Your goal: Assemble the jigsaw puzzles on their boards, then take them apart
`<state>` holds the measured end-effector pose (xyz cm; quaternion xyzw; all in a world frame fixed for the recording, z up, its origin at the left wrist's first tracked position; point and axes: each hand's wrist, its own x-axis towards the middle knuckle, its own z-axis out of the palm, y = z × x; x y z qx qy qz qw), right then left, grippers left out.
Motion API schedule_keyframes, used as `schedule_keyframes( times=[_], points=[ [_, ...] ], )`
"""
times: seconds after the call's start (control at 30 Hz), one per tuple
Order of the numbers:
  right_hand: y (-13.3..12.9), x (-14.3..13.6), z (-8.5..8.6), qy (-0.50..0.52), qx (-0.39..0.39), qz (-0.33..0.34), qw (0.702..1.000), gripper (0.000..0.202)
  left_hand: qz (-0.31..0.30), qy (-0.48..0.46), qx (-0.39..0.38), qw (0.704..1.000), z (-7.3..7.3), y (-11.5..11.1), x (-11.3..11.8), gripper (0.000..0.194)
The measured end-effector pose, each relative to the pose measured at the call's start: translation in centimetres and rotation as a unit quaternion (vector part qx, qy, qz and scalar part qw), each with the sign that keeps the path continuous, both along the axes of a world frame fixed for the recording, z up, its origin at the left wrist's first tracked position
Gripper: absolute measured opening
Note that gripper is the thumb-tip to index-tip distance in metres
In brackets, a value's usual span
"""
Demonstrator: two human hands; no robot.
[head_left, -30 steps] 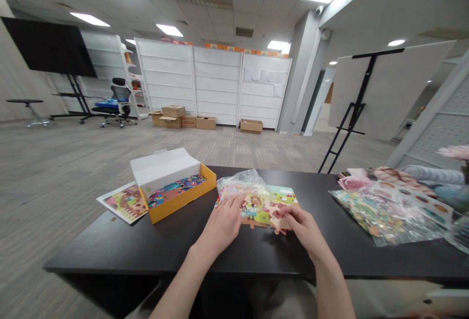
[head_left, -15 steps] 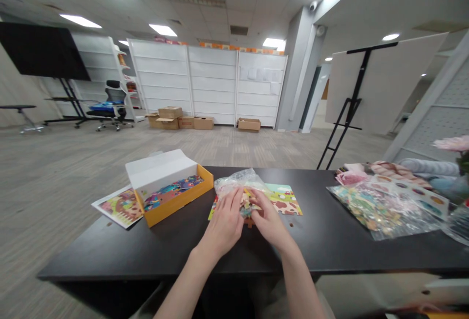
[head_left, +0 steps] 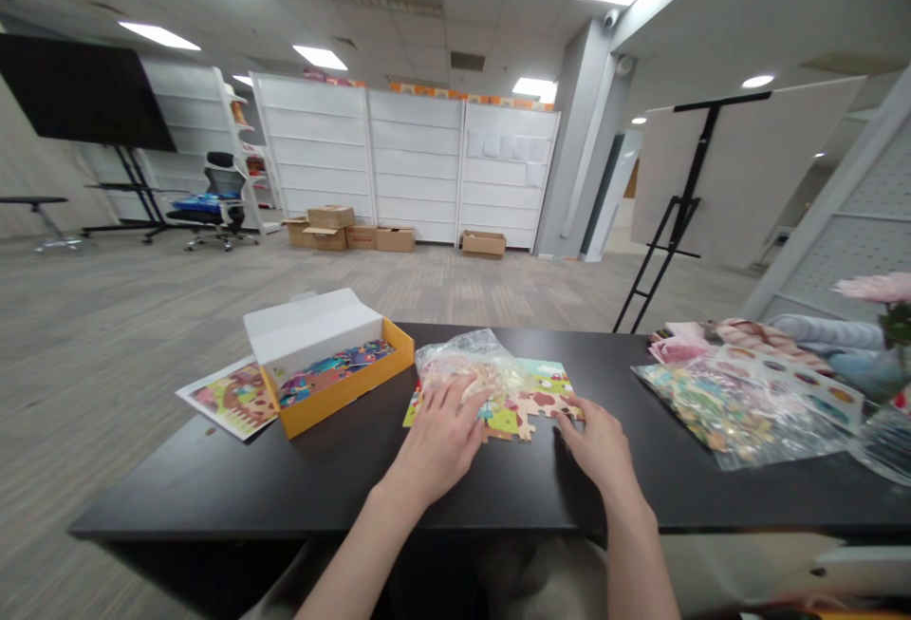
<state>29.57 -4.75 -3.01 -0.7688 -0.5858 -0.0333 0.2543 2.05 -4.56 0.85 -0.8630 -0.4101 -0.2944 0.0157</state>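
Observation:
A partly joined jigsaw puzzle (head_left: pixel 547 402) with a farm picture lies on the black table, its near edge jagged. On its left part sits a clear plastic bag (head_left: pixel 475 348) with loose pieces showing in it. My left hand (head_left: pixel 442 425) rests over the bag and the puzzle, fingers stretched out and the palm down. At the puzzle's right corner is my right hand (head_left: pixel 602 441), its thumb and fingers apart and touching or close to the edge. Whether a small piece lies under those fingertips is hidden.
An open yellow box (head_left: pixel 348 395) with colourful pieces stands at left, beside a picture sheet (head_left: pixel 234 399). At right lie a bag of puzzle pieces (head_left: pixel 726 411), a paint palette (head_left: pixel 790 383), rolled cloths (head_left: pixel 829 328) and a pink flower (head_left: pixel 879 288). The table (head_left: pixel 285 497) ends close in front of me.
My right hand has left the bag and moved right to the puzzle's right corner. My left hand stays over the bag, and more of the puzzle's near edge shows between the hands.

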Motion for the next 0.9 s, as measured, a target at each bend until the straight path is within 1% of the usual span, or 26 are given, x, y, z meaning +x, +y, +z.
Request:
schedule_keyframes(
  times=[0.07, 0.17, 0.27, 0.37, 0.4, 0.47, 0.53, 0.6, 0.7, 0.8, 0.9],
  points=[
    [0.2, -0.4, 0.4, 0.015, -0.015, 0.021, 1.0, 0.037, -0.003, 0.019, -0.011, 1.0, -0.3, 0.0, 0.3, 0.037],
    [0.7, -0.5, 1.2, 0.038, -0.042, 0.021, 0.998, 0.037, 0.004, 0.06, -0.04, 0.997, -0.8, 0.0, 0.6, 0.036],
    [1.9, 0.2, 1.5, 0.049, -0.033, 0.031, 0.998, 0.031, 0.014, 0.093, -0.071, 0.993, -1.2, 0.2, 0.9, 0.036],
    [4.1, 1.3, 1.8, 0.065, -0.015, 0.081, 0.994, 0.028, 0.03, 0.098, -0.084, 0.991, -1.4, 0.7, 1.1, 0.038],
    [4.9, 1.7, 2.1, 0.076, -0.021, 0.102, 0.992, 0.029, 0.033, 0.097, -0.087, 0.991, -1.5, 0.9, 1.2, 0.04],
    [6.5, 2.5, 2.8, 0.112, -0.058, 0.14, 0.982, 0.035, 0.033, 0.095, -0.093, 0.991, -1.6, 1.5, 1.3, 0.041],
    [8.0, 3.3, 3.8, 0.172, -0.128, 0.17, 0.962, 0.046, 0.029, 0.092, -0.095, 0.991, -1.7, 2.1, 1.4, 0.042],
    [9.4, 3.9, 5.0, 0.231, -0.202, 0.207, 0.929, 0.055, 0.027, 0.089, -0.094, 0.991, -1.7, 2.5, 1.5, 0.04],
    [11.2, 4.7, 6.3, 0.253, -0.292, 0.259, 0.885, 0.054, 0.022, 0.084, -0.091, 0.992, -1.8, 2.9, 1.5, 0.038],
    [12.3, 5.2, 6.5, 0.246, -0.336, 0.3, 0.858, 0.051, 0.021, 0.078, -0.093, 0.992, -1.7, 3.0, 1.3, 0.038],
    [12.7, 5.5, 5.9, 0.275, -0.337, 0.335, 0.836, 0.048, 0.019, 0.077, -0.103, 0.991, -1.2, 3.2, 1.1, 0.04]
  ],
)
